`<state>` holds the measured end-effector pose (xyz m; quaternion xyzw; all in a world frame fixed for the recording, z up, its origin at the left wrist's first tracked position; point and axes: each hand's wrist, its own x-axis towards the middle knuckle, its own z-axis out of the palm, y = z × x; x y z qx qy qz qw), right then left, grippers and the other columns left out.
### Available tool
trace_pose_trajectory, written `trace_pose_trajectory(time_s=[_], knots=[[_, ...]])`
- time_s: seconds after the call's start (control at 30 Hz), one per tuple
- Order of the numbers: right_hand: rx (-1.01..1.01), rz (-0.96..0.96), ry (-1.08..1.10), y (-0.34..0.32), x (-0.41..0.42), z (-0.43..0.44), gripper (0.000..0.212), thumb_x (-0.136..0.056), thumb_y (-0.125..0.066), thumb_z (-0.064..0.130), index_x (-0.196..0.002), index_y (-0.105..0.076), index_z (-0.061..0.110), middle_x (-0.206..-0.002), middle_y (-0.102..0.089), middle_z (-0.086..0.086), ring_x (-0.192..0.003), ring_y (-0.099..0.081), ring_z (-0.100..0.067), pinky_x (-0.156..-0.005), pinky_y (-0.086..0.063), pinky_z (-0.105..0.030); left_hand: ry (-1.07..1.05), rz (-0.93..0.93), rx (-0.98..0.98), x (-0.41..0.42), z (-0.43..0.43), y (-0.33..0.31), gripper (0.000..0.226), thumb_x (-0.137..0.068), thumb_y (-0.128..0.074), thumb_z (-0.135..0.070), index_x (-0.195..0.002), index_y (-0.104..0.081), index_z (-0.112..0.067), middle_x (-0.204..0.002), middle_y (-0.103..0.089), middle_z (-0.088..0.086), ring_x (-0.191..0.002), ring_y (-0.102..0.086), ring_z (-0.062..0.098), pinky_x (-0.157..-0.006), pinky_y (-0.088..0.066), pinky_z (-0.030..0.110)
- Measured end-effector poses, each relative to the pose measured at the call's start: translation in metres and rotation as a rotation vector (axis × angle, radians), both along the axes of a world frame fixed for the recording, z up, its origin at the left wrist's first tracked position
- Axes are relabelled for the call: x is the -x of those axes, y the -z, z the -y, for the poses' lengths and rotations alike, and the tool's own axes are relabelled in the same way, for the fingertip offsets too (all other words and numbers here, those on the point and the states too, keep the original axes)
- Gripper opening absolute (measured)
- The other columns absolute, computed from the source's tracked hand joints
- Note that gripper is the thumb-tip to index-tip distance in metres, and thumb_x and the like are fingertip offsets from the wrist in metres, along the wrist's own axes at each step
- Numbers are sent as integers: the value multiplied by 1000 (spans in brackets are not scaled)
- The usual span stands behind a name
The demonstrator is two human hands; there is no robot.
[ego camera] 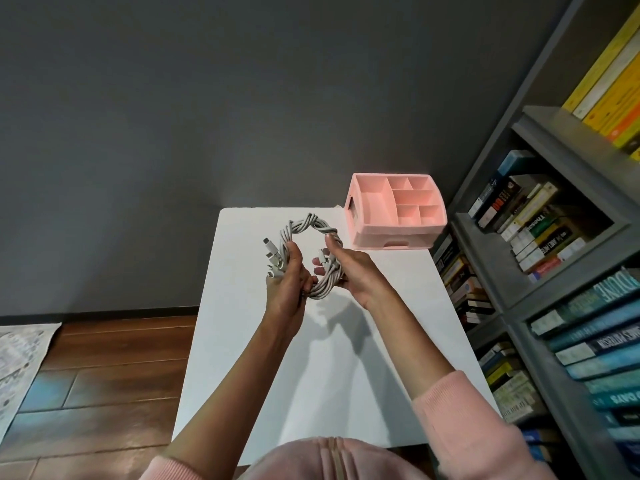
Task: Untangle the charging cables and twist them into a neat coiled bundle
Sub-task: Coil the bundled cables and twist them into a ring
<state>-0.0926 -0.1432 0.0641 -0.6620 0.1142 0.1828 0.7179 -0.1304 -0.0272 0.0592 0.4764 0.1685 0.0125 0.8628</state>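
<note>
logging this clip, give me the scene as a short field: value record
cables: white, twisted into a ring-shaped bundle, held up above the table
left hand: grips the ring's left side, plug ends sticking out by the fingers
right hand: holds the ring's right side
table: white, shadow of the hands on it
organizer: pink, compartments look empty, at the far right corner
bookshelf: grey, full of books, to the right

Cable bundle [311, 258] is held up over the desk [346, 358] between both hands, organizer box [394, 211] on the far right corner, bookshelf [540, 237] standing right of the desk.
</note>
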Motion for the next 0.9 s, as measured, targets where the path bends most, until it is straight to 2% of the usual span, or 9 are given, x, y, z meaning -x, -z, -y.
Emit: trace_pose_trajectory(time_s=[0.13, 0.27, 0.37, 0.47, 0.53, 0.6, 0.73, 0.83, 0.9], knots=[[-81, 16, 36, -1, 0, -8, 28, -91, -60, 37, -90, -66, 10, -79, -70, -4, -69, -67, -17, -66, -54, -28, 3, 0, -5, -2, -3, -1, 38, -95, -50, -43, -64, -40, -24, -43, -23, -8, -39, -24, 7, -53, -34, 22], [-262, -55, 32, -5, -1, -12, 26, -92, -59, 33, -75, -59, 13, -59, -59, 3, -50, -54, -9, -52, -48, -20, 29, -85, 170, -4, -8, 0, 47, -92, -50, -49, -60, -28, -23, -44, -19, -8, -37, -21, 6, -44, -35, 15], [-427, -123, 104, -4, 1, -14, 21, -91, -61, 31, -73, -54, 21, -51, -48, 8, -40, -44, -5, -42, -38, -16, 63, -155, 274, -5, -9, -1, 50, -92, -49, -51, -58, -25, -23, -41, -18, -8, -33, -22, 5, -41, -32, 13], [-545, -131, 100, -1, 3, -12, 30, -85, -62, 37, -61, -50, 23, -42, -37, 8, -33, -33, -6, -40, -25, -18, 95, -169, 449, -3, -5, -4, 53, -93, -50, -46, -51, -29, -21, -39, -19, -8, -29, -21, 6, -35, -28, 12], [-634, -89, 24, 3, 6, -8, 39, -81, -56, 44, -51, -48, 21, -36, -33, 6, -29, -30, -8, -40, -24, -21, 137, -177, 523, -1, -3, -4, 56, -92, -50, -47, -46, -31, -21, -38, -20, -8, -27, -22, 6, -33, -28, 12], [-734, -20, -46, 3, 9, -3, 43, -83, -48, 48, -52, -52, 19, -33, -34, 6, -27, -31, -7, -40, -25, -22, 192, -192, 538, -1, -1, -5, 59, -91, -49, -50, -44, -30, -20, -37, -20, -7, -27, -23, 6, -34, -29, 12], [-560, -1, 6, -7, 6, 0, 38, -82, -49, 49, -61, -50, 18, -40, -44, 5, -34, -43, -8, -42, -38, -18, 147, -122, 319, -4, 1, -10, 52, -91, -49, -50, -52, -29, -22, -40, -18, -8, -32, -21, 4, -38, -32, 14], [-447, 56, 32, -12, 2, 0, 29, -92, -50, 38, -81, -58, 12, -63, -68, -2, -54, -64, -11, -54, -51, -19, 25, 0, 174, -5, 3, -18, 44, -94, -48, -44, -60, -30, -23, -43, -18, -9, -35, -18, 4, -39, -30, 15], [-451, 106, 17, -13, 1, -3, 24, -96, -49, 28, -98, -61, 7, -79, -74, -6, -66, -69, -12, -62, -55, -20, -47, 38, 155, -5, 3, -21, 43, -95, -50, -42, -61, -31, -22, -45, -19, -8, -36, -18, 5, -40, -29, 16]])
